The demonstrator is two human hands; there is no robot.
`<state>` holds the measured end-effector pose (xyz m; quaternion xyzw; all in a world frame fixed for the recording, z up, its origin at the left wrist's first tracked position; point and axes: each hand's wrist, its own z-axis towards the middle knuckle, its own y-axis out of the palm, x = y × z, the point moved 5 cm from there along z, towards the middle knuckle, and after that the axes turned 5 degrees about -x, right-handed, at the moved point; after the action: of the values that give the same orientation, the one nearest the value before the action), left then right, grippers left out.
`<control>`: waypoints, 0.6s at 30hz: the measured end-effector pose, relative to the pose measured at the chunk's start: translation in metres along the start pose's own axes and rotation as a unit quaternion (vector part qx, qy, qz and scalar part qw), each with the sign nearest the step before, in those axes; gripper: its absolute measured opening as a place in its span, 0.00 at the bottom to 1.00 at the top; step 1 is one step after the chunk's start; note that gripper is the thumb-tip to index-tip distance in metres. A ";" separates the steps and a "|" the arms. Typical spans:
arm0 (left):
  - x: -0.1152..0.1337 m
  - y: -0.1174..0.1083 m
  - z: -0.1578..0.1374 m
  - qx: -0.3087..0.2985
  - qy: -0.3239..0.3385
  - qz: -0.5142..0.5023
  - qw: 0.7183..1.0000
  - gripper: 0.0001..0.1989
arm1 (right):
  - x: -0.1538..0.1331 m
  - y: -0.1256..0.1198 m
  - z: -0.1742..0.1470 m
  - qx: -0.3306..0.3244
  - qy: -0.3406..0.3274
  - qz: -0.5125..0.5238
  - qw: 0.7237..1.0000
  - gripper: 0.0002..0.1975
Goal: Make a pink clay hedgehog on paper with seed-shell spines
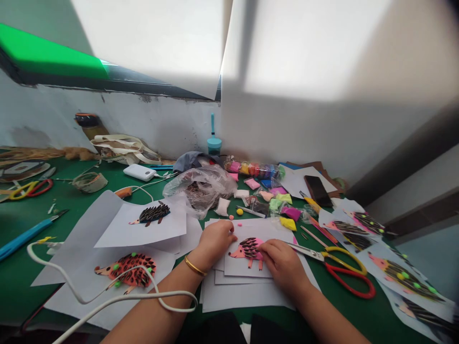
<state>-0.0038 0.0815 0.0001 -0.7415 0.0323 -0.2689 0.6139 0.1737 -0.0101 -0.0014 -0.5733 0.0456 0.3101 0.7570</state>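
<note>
A pink clay hedgehog [250, 250] with dark seed-like spines lies on a sheet of white paper [236, 270], on top of a stack of sheets. My left hand [216, 242], with a gold bangle at the wrist, rests at the upper left of the hedgehog, its fingers curled in. Whatever it may hold is hidden. My right hand [283, 263] is at the hedgehog's right end, thumb and fingers pinched together over the pink body. Anything between those fingertips is too small or covered. Small pink clay bits [231, 217] and a yellow clay ball [239, 211] lie beyond the paper.
Scissors [344, 267] with red and yellow handles lie right of my right hand. Clay packets [276, 203] and a plastic bag [201, 188] sit behind. Finished hedgehog sheets [405, 277] are at the right, others [132, 270] at the left. A white cable [158, 296] crosses my left forearm.
</note>
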 end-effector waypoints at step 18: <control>-0.004 0.003 0.001 0.004 0.005 -0.002 1.000 0.09 | -0.002 0.008 0.003 -0.017 0.006 -0.030 0.999 0.08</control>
<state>-0.0057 0.0836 -0.0043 -0.7376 0.0327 -0.2735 0.6165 0.1673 -0.0067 -0.0057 -0.5888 0.0273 0.2843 0.7561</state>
